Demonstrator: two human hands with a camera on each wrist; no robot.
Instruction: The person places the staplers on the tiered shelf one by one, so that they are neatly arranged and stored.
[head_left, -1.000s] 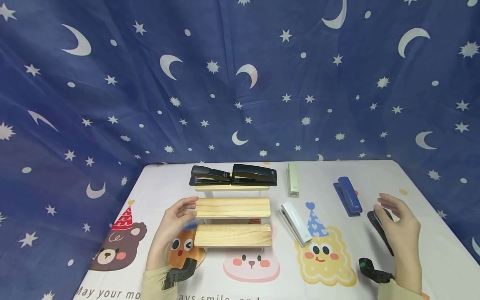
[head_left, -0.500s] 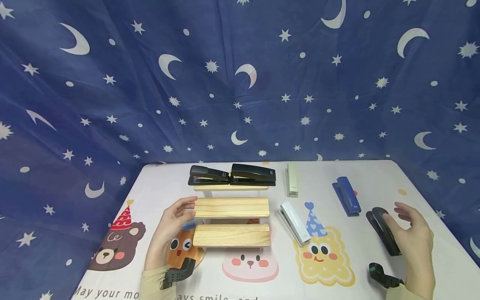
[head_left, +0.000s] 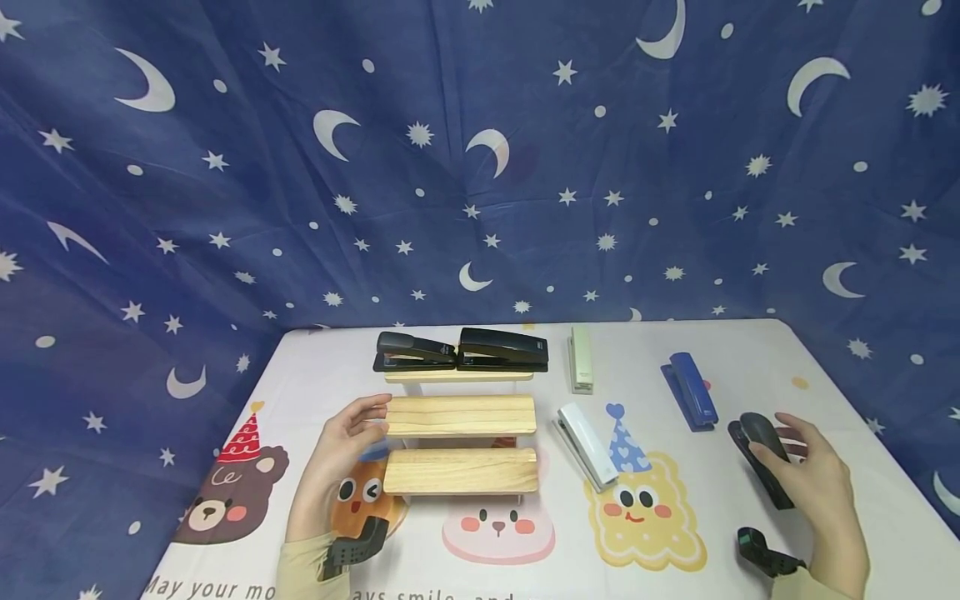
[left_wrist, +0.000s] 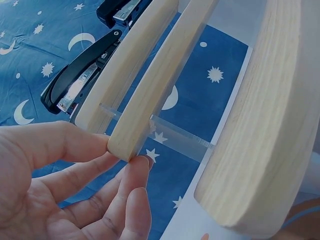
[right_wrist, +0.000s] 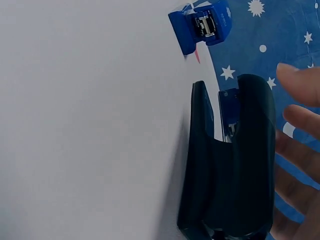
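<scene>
My left hand (head_left: 347,442) pinches the left end of the middle wooden board of a three-step display rack (head_left: 461,472); the left wrist view shows thumb and fingertips (left_wrist: 137,170) on either side of the board's end (left_wrist: 122,145). On the rack's top board stand two black staplers (head_left: 415,352), end to end. At the right my right hand (head_left: 813,467) is beside another black stapler (head_left: 759,458) lying on the table. Its thumb overlaps the stapler in the head view. In the right wrist view its fingers are loosely bent along the stapler's (right_wrist: 255,160) far side.
Between rack and right hand lie a white stapler (head_left: 587,447), a pale green stapler (head_left: 582,360) farther back and a blue stapler (head_left: 690,392). A white printed cloth (head_left: 555,542) covers the table. A blue star-patterned curtain (head_left: 420,167) hangs behind.
My right hand has moved right and towards me, uncovering more of the black stapler, then come back slightly left against it. The left hand keeps its hold on the rack.
</scene>
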